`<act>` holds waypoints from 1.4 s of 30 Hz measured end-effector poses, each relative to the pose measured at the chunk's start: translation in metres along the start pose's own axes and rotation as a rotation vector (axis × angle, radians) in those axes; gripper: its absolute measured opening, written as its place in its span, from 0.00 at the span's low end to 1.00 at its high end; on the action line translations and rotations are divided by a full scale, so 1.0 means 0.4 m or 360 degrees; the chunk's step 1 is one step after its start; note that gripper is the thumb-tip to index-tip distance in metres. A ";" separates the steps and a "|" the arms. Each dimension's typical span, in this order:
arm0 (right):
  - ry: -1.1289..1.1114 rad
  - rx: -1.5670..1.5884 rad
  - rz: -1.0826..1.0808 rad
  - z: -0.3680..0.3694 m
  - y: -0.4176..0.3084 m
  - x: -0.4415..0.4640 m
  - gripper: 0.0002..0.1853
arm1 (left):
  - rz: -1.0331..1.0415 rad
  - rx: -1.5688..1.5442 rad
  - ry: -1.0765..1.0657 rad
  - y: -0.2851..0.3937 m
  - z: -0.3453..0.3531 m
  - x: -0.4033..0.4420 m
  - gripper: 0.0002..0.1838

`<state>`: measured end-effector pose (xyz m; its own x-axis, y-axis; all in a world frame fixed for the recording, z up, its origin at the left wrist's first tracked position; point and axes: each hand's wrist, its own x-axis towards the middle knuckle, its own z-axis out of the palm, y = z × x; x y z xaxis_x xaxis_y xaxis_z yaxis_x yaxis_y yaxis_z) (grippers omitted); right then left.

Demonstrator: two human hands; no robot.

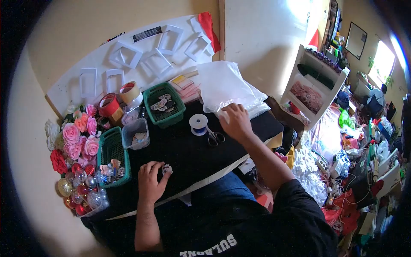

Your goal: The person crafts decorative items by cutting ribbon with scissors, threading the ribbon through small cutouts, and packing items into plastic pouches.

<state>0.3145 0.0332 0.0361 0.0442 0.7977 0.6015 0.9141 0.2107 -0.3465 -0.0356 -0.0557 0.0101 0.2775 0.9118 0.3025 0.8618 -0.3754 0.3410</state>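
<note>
Near the table's front edge, my left hand has its thumb and fingers closed around a small grey-white cutout, whose details are too small to make out. My right hand reaches to the near edge of a stack of white plastic sheets, fingers bent onto it and pinching the edge. Left of that hand stand a white spool of ribbon and black-handled scissors. A green basket holding similar cutouts lies farther back.
A second green basket and a clear plastic tub hold small pieces. Artificial roses and shiny baubles crowd the left. Tape rolls stand behind; white frames lie on the white board. Clutter covers the floor at right.
</note>
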 end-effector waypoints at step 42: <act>-0.1248 0.1592 -0.0070 0.030 -0.282 -0.095 0.10 | -0.0120 -0.0483 0.0069 -0.046 -0.003 -0.003 0.29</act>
<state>0.2048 -0.0143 0.0437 -0.5404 0.8263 0.1589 0.1920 0.3050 -0.9328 -0.0523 -0.0501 0.0046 0.1939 0.9335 0.3018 0.7113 -0.3456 0.6121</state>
